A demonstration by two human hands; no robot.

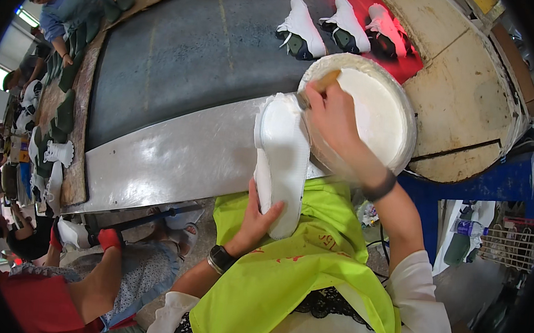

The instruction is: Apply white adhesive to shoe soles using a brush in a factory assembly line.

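Observation:
My left hand (256, 220) grips the near end of a white shoe sole (285, 158), its thumb lying over the sole's inner face. The sole points away from me, above my lap and across the edge of a metal strip. In my closed right hand (334, 114) is a brush (327, 80) with a wooden handle. Its metal end meets the far right edge of the sole, where whitish wet stuff shows. Just to the right, partly under my right hand, stands a round tub (408, 124) coated with white paste.
A dark conveyor belt (168, 67) runs behind the metal strip (168, 159). White shoes (301, 28) sit on it at the far right, one under red light. Co-workers sit along the left side; one wears red gloves (110, 240). A wire basket (509, 248) stands at right.

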